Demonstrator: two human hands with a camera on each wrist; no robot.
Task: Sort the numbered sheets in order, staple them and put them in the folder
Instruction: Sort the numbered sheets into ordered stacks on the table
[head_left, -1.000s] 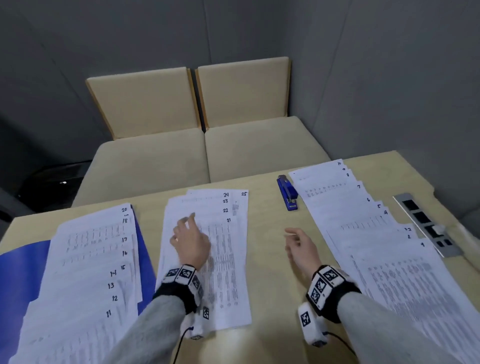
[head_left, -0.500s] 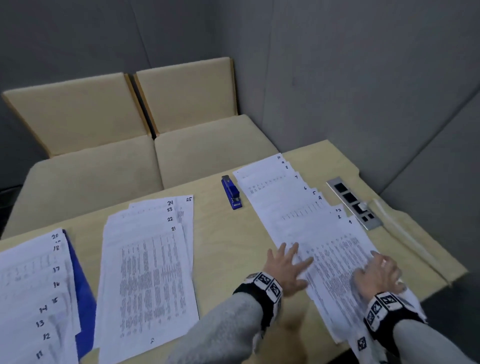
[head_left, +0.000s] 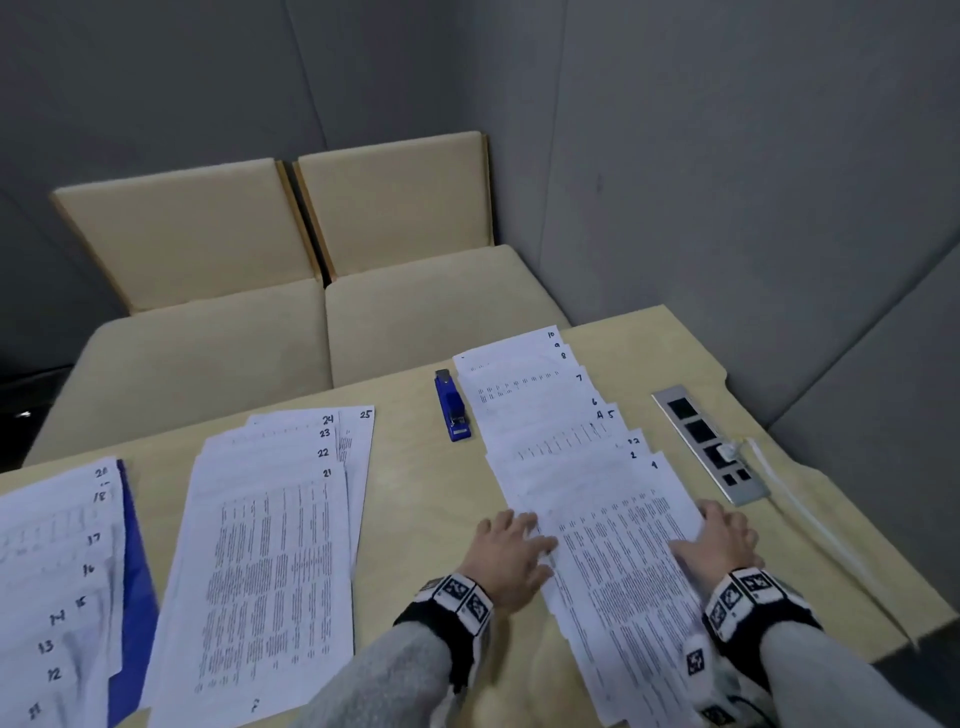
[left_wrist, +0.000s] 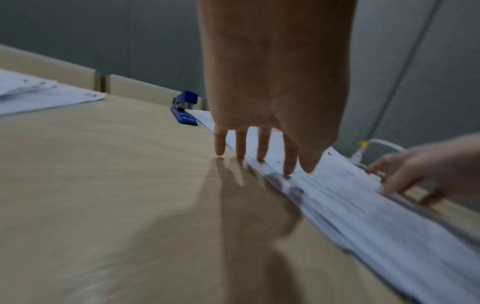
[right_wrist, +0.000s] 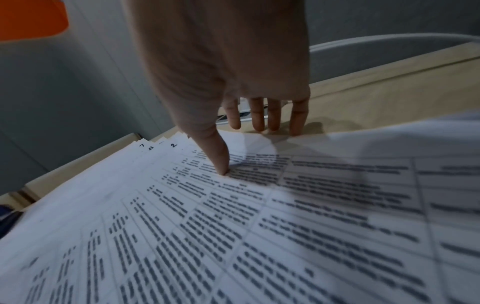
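Three fanned piles of numbered sheets lie on the wooden table (head_left: 415, 493). The right pile (head_left: 597, 499), sheets 1 to 10, has sheet 1 on top. The middle pile (head_left: 270, 545) shows 21 to 25. The left pile (head_left: 57, 571) shows 11 to 20 and lies on the blue folder (head_left: 132, 571). A blue stapler (head_left: 452, 405) sits left of the right pile's far end. My left hand (head_left: 511, 540) rests flat, straight fingertips (left_wrist: 261, 152) on that pile's left edge. My right hand (head_left: 719, 535) is at its right edge, thumb (right_wrist: 221, 162) pressing the top sheet, fingers (right_wrist: 270, 121) on the table.
A metal socket strip (head_left: 709, 441) is set into the table right of the pile, with a white cable (head_left: 810, 525) plugged in beside it. Two beige bench seats (head_left: 311, 322) stand beyond the far edge. Grey walls close in behind and to the right.
Both hands left the middle pile and table centre and moved right to flank the 1 to 10 pile. The view turned right with them.
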